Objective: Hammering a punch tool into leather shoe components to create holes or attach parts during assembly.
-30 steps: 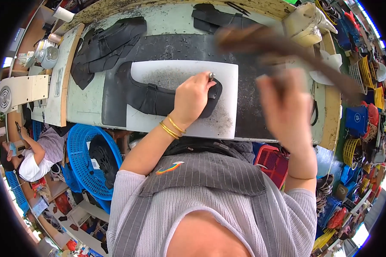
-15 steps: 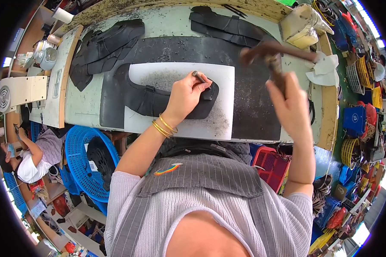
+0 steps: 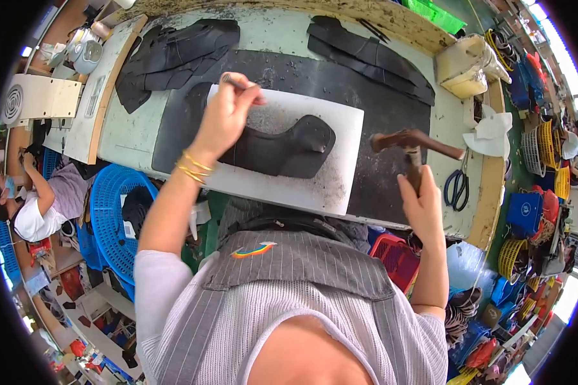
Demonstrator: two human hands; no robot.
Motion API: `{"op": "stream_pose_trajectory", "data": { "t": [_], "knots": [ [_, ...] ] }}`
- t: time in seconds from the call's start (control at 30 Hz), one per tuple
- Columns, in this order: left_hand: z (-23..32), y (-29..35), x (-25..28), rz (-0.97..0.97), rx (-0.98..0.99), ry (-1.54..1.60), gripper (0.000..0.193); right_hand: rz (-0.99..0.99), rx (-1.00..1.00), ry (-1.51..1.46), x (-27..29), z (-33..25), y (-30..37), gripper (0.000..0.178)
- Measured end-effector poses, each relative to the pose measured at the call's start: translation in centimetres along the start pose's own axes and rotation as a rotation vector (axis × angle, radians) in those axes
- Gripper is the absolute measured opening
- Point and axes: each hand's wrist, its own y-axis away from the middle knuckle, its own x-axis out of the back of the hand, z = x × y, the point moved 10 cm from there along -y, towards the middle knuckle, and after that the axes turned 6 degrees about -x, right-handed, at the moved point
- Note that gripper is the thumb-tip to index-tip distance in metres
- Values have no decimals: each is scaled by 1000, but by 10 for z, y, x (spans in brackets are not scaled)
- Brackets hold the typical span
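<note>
My left hand (image 3: 223, 122) is closed around a short metal punch (image 3: 235, 80), raised over the left part of a white cutting board (image 3: 347, 138). A curved black leather-like piece (image 3: 282, 151) lies flat on that board, partly hidden behind my left wrist. Dark crumbs are scattered on the white surface. To the right of the board, my right hand (image 3: 425, 208) grips the handle of a hammer (image 3: 417, 140), its brown head held above the black mat (image 3: 392, 96).
Stacked black pieces (image 3: 186, 48) lie at the back left, and more black pieces (image 3: 372, 58) at the back right. Dark-handled scissors (image 3: 456, 189) rest near the right wooden edge. A cream container (image 3: 464, 64) stands behind them. A blue basket (image 3: 109, 218) is below the table's left side.
My left hand has lifted away from the piece's right end and moved left with the punch. The hammer has come down and slightly nearer. The scissors now show fully.
</note>
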Motion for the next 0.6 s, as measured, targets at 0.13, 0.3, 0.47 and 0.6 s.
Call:
{"op": "stream_pose_trajectory", "data": {
  "t": [0.13, 0.3, 0.47, 0.6],
  "knots": [
    [-1, 33, 35, -131, -358, -675, 17, 29, -101, -260, 3, 15, -9, 19],
    [6, 34, -22, 37, -66, -690, 18, 7, -88, -348, -2, -17, -13, 16],
    [-11, 28, -58, 261, 244, 117, 18, -83, 196, -90, -53, -78, -14, 20],
    [-19, 32, 30, 367, 193, 228, 8, -292, 360, 128, -126, -93, -3, 23]
  ]
}}
